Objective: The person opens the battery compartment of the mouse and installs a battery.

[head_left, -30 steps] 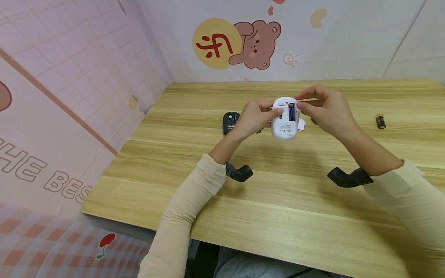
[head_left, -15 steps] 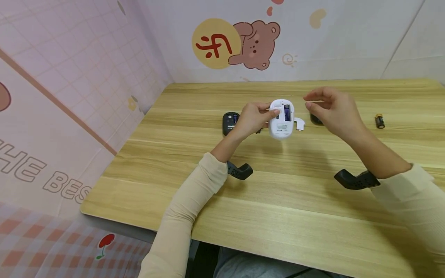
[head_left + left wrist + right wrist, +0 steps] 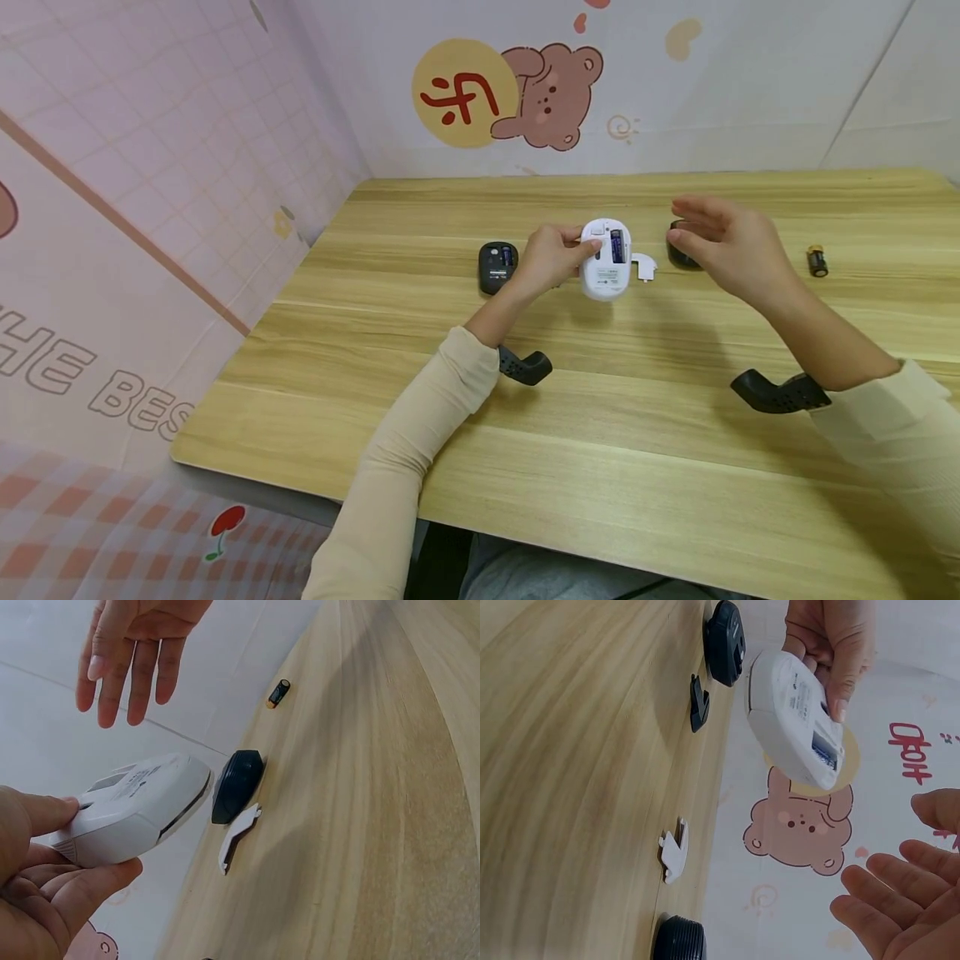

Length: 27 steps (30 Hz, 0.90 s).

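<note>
My left hand (image 3: pixel 553 257) grips a white computer mouse (image 3: pixel 606 275) by its side, thumb on the underside, which faces me. A blue battery (image 3: pixel 617 247) lies in the mouse's uncovered battery slot; the right wrist view shows it too (image 3: pixel 824 755). To the right of the mouse, my right hand (image 3: pixel 738 246) is held up with nothing in it, its fingers extended in both wrist views. Beyond the mouse, a white battery cover (image 3: pixel 645 267) lies on the table.
A black mouse (image 3: pixel 497 267) lies underside up at the left, with a black cover (image 3: pixel 699 705) near it. Behind my right hand sits a dark rounded object (image 3: pixel 682 250). One black-and-gold battery (image 3: pixel 817 261) lies farther right on the wooden table (image 3: pixel 600 433).
My right hand has let go of the white mouse's edge and drawn away to the right, its fingers opening. The left hand and mouse have shifted slightly left, uncovering more of the white cover.
</note>
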Each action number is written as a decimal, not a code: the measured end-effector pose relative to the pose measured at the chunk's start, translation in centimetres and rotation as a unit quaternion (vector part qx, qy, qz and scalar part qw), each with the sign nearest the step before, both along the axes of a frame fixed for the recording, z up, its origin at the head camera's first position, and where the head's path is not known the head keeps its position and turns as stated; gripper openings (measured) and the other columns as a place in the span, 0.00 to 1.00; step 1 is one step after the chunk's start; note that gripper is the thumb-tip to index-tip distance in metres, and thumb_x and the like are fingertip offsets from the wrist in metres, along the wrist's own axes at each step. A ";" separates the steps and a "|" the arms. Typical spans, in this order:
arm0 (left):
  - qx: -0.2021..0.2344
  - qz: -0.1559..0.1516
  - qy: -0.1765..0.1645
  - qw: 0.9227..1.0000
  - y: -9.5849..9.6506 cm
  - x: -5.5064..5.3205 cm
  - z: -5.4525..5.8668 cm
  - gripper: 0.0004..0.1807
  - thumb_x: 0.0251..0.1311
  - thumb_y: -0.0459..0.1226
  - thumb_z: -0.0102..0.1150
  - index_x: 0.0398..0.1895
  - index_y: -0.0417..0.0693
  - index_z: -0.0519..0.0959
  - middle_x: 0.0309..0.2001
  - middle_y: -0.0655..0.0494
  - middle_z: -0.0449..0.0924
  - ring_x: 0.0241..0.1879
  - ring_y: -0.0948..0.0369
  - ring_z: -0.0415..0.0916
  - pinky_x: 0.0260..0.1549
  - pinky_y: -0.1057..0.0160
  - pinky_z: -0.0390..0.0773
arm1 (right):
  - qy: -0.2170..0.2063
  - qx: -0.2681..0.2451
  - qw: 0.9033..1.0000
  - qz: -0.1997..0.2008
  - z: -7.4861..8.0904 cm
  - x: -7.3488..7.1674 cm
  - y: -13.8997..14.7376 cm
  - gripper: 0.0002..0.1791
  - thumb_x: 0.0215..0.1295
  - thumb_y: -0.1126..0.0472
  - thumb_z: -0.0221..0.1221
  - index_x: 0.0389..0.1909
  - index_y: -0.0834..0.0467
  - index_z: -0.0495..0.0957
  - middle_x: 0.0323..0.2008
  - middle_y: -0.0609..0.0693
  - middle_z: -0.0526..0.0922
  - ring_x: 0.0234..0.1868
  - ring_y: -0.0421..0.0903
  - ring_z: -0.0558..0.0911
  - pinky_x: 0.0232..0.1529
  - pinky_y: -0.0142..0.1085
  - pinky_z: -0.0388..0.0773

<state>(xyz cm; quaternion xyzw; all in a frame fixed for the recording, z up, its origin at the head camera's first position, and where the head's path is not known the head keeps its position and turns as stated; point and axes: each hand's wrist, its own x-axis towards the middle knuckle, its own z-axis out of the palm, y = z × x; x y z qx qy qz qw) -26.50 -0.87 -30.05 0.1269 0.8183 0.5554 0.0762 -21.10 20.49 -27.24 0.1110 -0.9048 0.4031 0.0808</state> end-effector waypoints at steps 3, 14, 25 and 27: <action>-0.012 0.008 0.005 1.000 0.2 -0.3 -0.4 0.17 0.62 0.35 0.57 0.53 0.36 0.77 0.39 0.46 0.81 0.33 0.61 0.80 0.34 0.62 0.82 | 0.001 -0.001 1.000 -0.002 -0.1 0.0 0.1 0.29 0.66 0.50 0.54 0.65 0.59 0.64 0.60 0.59 0.70 0.58 0.54 0.72 0.39 0.17 0.70; -0.095 0.033 0.030 0.994 0.8 -1.5 -2.0 0.17 0.61 0.36 0.58 0.52 0.39 0.78 0.41 0.51 0.81 0.32 0.66 0.75 0.23 0.76 0.75 | 0.024 -0.020 0.999 -0.010 -0.2 0.2 0.1 0.26 0.68 0.51 0.52 0.63 0.58 0.67 0.59 0.58 0.71 0.56 0.47 0.74 0.40 0.16 0.69; -0.143 0.028 0.034 0.989 1.2 -2.2 -2.3 0.16 0.62 0.37 0.57 0.52 0.41 0.78 0.43 0.53 0.81 0.31 0.67 0.75 0.22 0.76 0.73 | 0.036 -0.031 0.999 -0.003 -0.4 0.2 0.0 0.26 0.68 0.52 0.53 0.62 0.60 0.68 0.57 0.59 0.72 0.54 0.39 0.75 0.39 0.15 0.69; -0.147 0.031 0.033 0.988 1.3 -2.3 -2.3 0.16 0.62 0.37 0.56 0.52 0.41 0.79 0.40 0.53 0.82 0.29 0.67 0.74 0.21 0.76 0.72 | 0.033 -0.031 0.999 -0.002 -0.4 0.1 0.0 0.26 0.68 0.52 0.52 0.63 0.60 0.68 0.58 0.59 0.72 0.55 0.41 0.75 0.39 0.15 0.69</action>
